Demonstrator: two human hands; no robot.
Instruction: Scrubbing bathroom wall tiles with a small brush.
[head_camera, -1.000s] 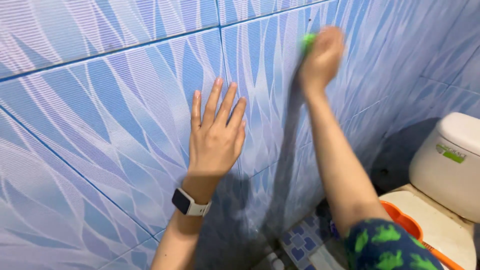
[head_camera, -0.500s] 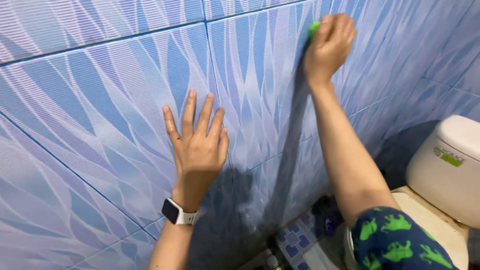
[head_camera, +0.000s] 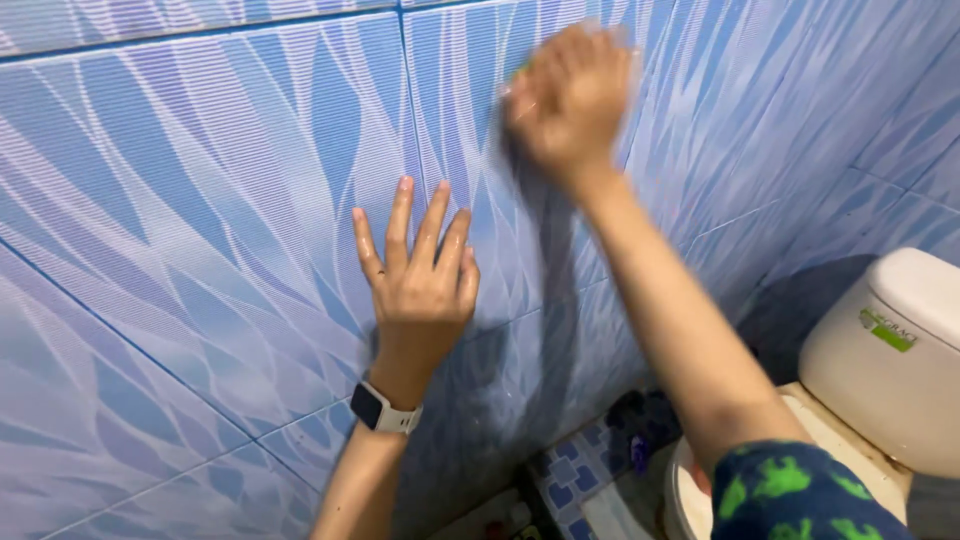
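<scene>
The right hand (head_camera: 568, 98) has slid left along the blue tiled wall (head_camera: 200, 200), closed on a green scrubber (now mostly hidden, blurry). The left hand (head_camera: 420, 285) stays flat, fingers spread wide.

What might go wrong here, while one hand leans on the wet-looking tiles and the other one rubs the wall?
1. The left hand presses flat on the glossy tiled wall; its fingers look wet, so it may slide and the person may lose balance.
2. The right hand is blurred from fast rubbing; what it holds is hidden, and it might slip out.
3. The toilet stands close below the right arm, so a slip could knock the arm against it.
</scene>
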